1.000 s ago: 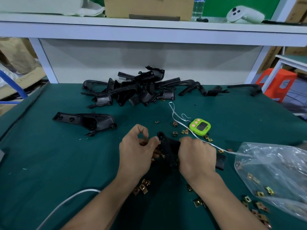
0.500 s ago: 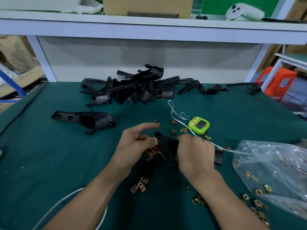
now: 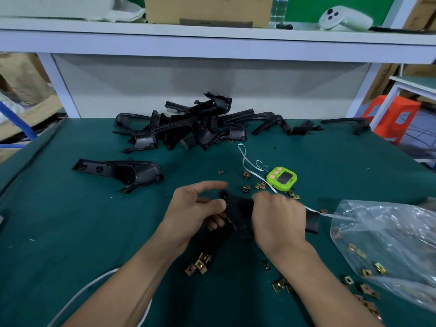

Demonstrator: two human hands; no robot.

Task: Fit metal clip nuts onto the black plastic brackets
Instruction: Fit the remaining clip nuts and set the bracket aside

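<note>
We look down on a green table (image 3: 70,232). Both hands hold one black bracket (image 3: 239,207) just above it, in front of us. The left hand (image 3: 195,208) pinches the bracket's left end between thumb and curled lower fingers, forefinger sticking straight out. The right hand (image 3: 278,220) is wrapped over the bracket's middle, knuckles toward us, its fingertips hidden. Loose brass clip nuts (image 3: 200,265) lie scattered near our wrists, and more sit in a clear bag (image 3: 389,237) at right. We cannot tell whether one is under the left thumb; a small brass glint shows on the bracket edge there.

What could go wrong, as we judge it: a nut pushed on crooked may jam or spring off and vanish among the loose ones. With only thumb and lower fingers steadying that end, the bracket could twist in our hold. A white cord (image 3: 244,159) from the green timer (image 3: 282,179) runs under the right hand and could snag. Our forearms could sweep nearby nuts away.
</note>
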